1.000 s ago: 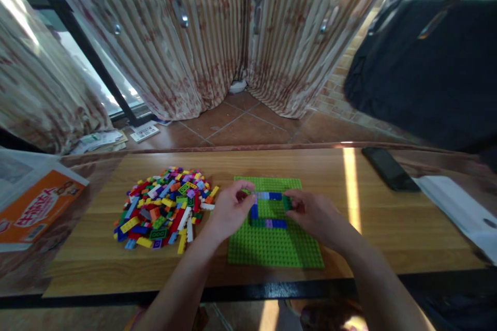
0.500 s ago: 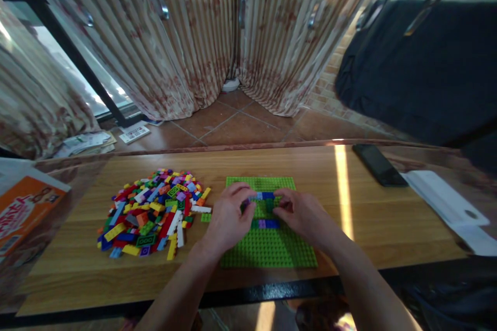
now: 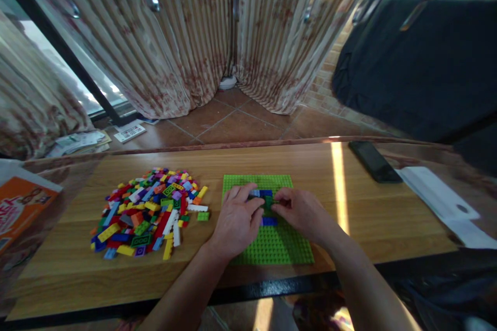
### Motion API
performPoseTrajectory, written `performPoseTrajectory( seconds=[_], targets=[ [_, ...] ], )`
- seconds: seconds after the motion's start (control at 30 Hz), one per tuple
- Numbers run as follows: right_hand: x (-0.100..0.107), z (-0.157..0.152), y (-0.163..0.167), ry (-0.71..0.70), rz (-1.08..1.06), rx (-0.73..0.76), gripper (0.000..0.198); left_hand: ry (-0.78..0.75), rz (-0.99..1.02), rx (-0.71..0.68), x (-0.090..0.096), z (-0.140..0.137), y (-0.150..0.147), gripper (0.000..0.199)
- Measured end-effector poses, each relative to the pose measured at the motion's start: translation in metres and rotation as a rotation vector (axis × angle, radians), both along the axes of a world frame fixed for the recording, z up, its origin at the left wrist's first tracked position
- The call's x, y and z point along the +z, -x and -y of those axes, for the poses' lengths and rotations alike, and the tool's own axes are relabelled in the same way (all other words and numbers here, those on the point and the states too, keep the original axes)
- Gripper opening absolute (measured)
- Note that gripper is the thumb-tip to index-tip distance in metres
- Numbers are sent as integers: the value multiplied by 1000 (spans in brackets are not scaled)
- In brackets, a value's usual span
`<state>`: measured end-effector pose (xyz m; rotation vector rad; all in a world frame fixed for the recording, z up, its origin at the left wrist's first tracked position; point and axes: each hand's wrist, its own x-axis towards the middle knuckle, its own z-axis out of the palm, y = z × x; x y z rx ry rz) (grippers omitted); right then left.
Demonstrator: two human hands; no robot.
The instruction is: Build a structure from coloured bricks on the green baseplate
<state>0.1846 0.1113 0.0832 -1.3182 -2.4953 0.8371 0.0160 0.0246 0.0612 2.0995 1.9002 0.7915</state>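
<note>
The green baseplate (image 3: 277, 248) lies flat on the desk (image 3: 373, 227), squarely in front of the person, probably so that both hands can work over it without stretching. The right hand (image 3: 275, 204) comes in from the right, thumb and forefinger pinched on a dark green brick (image 3: 267, 204) — a fingertip hold that likely suits the narrow gap between the blue bricks of the back row (image 3: 265, 193) and those of the front row (image 3: 269, 222). The left hand (image 3: 237, 220) arches over the plate's left part, fingers curved, perhaps to steady things there; whether it grips anything cannot be told, since its back hides what lies beneath. The brick pile (image 3: 145, 212) sits well to the left — within reach, it seems, yet off the plate — with a loose lime brick (image 3: 203, 216) just beside it.
</note>
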Motion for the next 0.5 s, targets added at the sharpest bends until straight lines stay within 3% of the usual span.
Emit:
performPoseTrajectory(
  seconds=[0.5],
  targets=[
    [3, 1, 3, 77, 15, -40, 13, -5, -11, -29, -1, 1, -4, 23]
  ],
)
